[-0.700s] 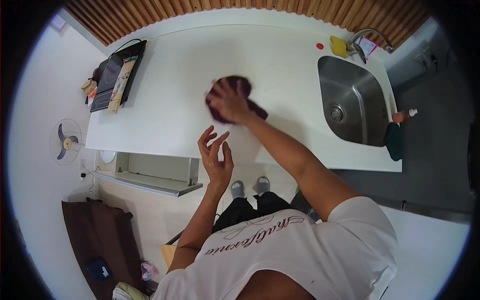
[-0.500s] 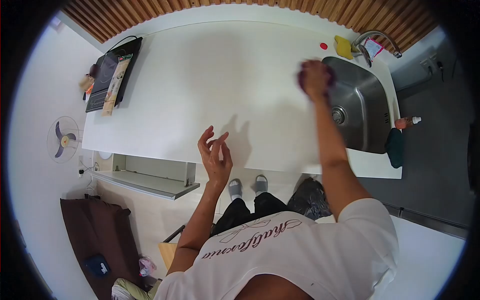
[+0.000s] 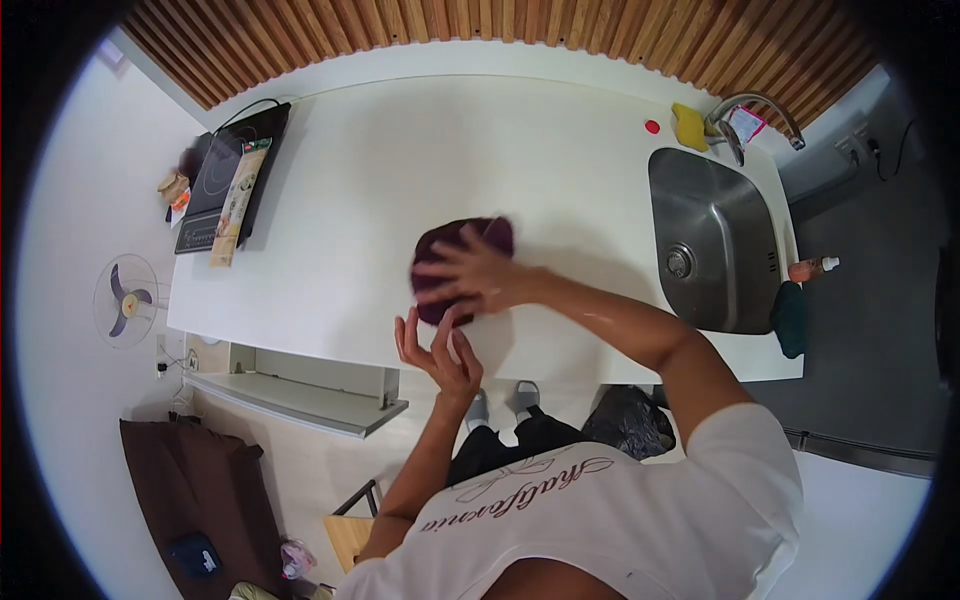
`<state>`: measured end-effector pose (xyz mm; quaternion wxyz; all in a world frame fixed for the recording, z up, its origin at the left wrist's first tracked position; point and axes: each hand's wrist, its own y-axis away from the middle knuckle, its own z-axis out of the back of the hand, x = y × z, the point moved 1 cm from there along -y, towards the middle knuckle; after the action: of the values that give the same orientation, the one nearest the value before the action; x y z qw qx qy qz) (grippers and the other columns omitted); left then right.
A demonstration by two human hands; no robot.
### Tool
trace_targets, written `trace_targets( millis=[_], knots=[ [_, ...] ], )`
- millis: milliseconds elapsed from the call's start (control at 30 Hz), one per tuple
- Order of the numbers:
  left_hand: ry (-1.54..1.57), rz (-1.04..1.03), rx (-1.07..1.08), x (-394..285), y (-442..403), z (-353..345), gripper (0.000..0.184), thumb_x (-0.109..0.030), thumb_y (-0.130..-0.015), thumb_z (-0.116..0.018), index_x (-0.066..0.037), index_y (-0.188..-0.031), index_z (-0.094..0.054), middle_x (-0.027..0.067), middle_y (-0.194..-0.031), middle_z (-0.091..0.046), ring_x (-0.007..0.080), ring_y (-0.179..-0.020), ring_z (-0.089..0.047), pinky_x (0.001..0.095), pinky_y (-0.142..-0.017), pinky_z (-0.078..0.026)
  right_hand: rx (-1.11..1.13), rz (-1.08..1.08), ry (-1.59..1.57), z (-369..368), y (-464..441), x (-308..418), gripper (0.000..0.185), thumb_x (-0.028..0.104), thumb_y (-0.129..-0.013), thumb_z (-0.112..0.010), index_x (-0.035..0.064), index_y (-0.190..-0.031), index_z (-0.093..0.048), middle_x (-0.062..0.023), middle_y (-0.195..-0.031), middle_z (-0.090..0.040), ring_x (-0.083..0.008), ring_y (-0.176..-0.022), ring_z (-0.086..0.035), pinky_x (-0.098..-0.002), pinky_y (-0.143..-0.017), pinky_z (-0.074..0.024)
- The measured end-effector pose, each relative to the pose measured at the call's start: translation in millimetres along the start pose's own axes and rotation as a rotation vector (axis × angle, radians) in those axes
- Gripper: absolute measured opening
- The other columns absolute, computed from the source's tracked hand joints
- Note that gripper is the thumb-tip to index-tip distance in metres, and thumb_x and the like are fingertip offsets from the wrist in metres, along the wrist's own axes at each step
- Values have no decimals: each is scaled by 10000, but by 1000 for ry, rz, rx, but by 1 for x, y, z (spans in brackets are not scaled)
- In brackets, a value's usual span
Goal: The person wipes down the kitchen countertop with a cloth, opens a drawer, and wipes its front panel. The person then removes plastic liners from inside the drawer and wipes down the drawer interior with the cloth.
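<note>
So closest to the camera there's the wearer's white short-sleeved T-shirt with dark script lettering (image 3: 620, 505), and just past it a pair of grey open-toed slippers (image 3: 526, 395) on the floor with a shiny black plastic bag (image 3: 630, 422) off to the right of them. The left hand (image 3: 445, 365) is up by the front edge of the table, bare, fingers apart and kinda curled, nothing in it as far as I can see. Right ahead of it is the dark maroon fabric cloth (image 3: 438, 243), bunched into a roundish wad on the smooth white table (image 3: 330, 200), near the front edge and around the middle. The right hand (image 3: 480, 277) is palm down on top of it with fingers spread apart, a bit blurry, so I can't tell if it's pinching any fabric. Off to the right is a stainless steel sink (image 3: 720, 300) set into the table, with a dark green cloth (image 3: 790, 320) draped at its near right corner. Way over on the left, a flat black glass cooktop (image 3: 222, 170) has a long beige packet (image 3: 238, 205) lying across it. Toward the back, a small round red disc (image 3: 652, 127) sits just beside a folded yellow cloth (image 3: 689, 127), then the curved chrome faucet (image 3: 757, 99), and behind everything the brown wooden slat panel (image 3: 500, 20).
</note>
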<state>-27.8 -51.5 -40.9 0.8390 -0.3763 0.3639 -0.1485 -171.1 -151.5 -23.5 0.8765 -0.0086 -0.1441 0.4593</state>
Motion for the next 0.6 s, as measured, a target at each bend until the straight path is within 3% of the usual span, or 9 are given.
trace_targets(
  millis=[33,100,167,267,367,467,533,567,600],
  knots=[
    [-4,-12,16,2,0,0,321,-44,-883,-501,-33,-1203,-519,272,-1378,-313,450,-1294,-229,581,-1045,-169,-90,93,-47,-23,-22,-4,427,461,-900,-501,383,-1319,-483,-27,-1484,-316,-360,-1370,-260,-644,-1079,-104],
    [-4,1,59,5,2,-6,314,-24,-868,-506,-19,-1182,-524,276,-1377,-295,450,-1303,-214,575,-1043,-181,-199,6,-105,-44,-78,-23,393,454,-909,-486,370,-1293,-506,-8,-1479,-325,-390,-1358,-267,-672,-1065,-96],
    [-24,8,112,4,-1,-6,312,5,-851,-508,-13,-1161,-541,270,-1370,-292,448,-1308,-203,569,-1039,-200,-309,-228,38,-44,-116,-58,381,413,-920,-470,363,-1297,-497,-32,-1472,-326,-417,-1338,-286,-711,-1018,-161],
    [-31,43,138,4,-2,-7,300,10,-845,-514,-11,-1140,-559,266,-1370,-295,446,-1308,-210,561,-1036,-212,-460,-648,332,-38,-111,-143,429,412,-928,-418,352,-1353,-421,-58,-1488,-277,-472,-1306,-278,-785,-936,-159],
    [-35,33,166,3,-3,-7,275,12,-838,-529,-14,-1105,-587,261,-1355,-325,439,-1310,-215,546,-1035,-224,-439,-1073,442,-1,-15,-190,412,393,-943,-398,320,-1348,-409,-69,-1456,-284,-476,-1273,-299,-804,-895,-175],
    [-8,46,153,1,-4,-9,273,26,-825,-545,-32,-1084,-610,243,-1351,-350,429,-1313,-221,537,-1033,-229,-367,-1408,566,23,121,-178,410,362,-933,-440,298,-1335,-394,-86,-1454,-254,-415,-1292,-297,-763,-852,-299],
    [11,55,149,1,-5,-8,280,30,-818,-554,-54,-1077,-621,225,-1362,-347,425,-1310,-229,530,-1034,-229,-562,-1333,289,-19,258,-192,381,294,-938,-415,119,-1270,-479,-184,-1259,-522,-411,-1066,-531,-531,-865,-436],
    [16,59,151,1,-5,-7,289,32,-806,-562,-69,-1068,-628,213,-1351,-368,419,-1310,-234,525,-1034,-233,-418,-1501,132,-16,316,-180,343,256,-919,-435,19,-1118,-581,-227,-1087,-609,-434,-955,-567,-472,-857,-443],
    [6,64,154,3,-2,-5,289,32,-806,-562,-69,-1068,-628,213,-1351,-368,419,-1310,-234,525,-1034,-233,-288,-1507,231,-24,353,-140,306,231,-892,-476,6,-1053,-608,-227,-1023,-625,-417,-922,-587,-472,-817,-454]
  ],
)
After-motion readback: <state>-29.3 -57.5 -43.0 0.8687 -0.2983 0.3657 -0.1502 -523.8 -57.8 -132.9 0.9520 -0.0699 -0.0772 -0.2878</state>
